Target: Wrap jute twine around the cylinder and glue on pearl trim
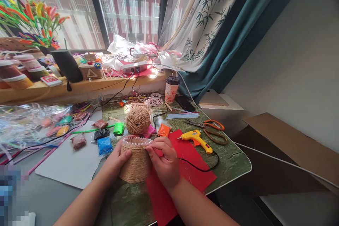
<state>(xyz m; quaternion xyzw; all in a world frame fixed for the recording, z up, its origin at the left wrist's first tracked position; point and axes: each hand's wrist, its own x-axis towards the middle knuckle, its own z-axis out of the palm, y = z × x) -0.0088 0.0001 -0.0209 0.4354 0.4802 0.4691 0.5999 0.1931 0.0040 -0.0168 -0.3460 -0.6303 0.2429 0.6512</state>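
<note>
A twine-wrapped cup (135,165) stands upright between my hands, with a row of white pearl beads (136,142) round its rim. My left hand (118,159) is wrapped round the cup's left side, thumb on the front. At the right end of the rim, my right hand (164,155) pinches with thumb and forefinger at the beads; whether a bead is between the fingertips I cannot make out. Just behind the cup sits a ball of twine (138,120). A yellow hot glue gun (197,139) lies to the right on red paper (193,167).
Orange-handled scissors (212,127) and pale glue sticks (182,116) lie at the right. A lidded paper cup (171,90) stands behind them, beside a phone (185,103). Coloured clay packets (105,146) lie at the left. The glue gun's black cord (203,170) loops over the paper.
</note>
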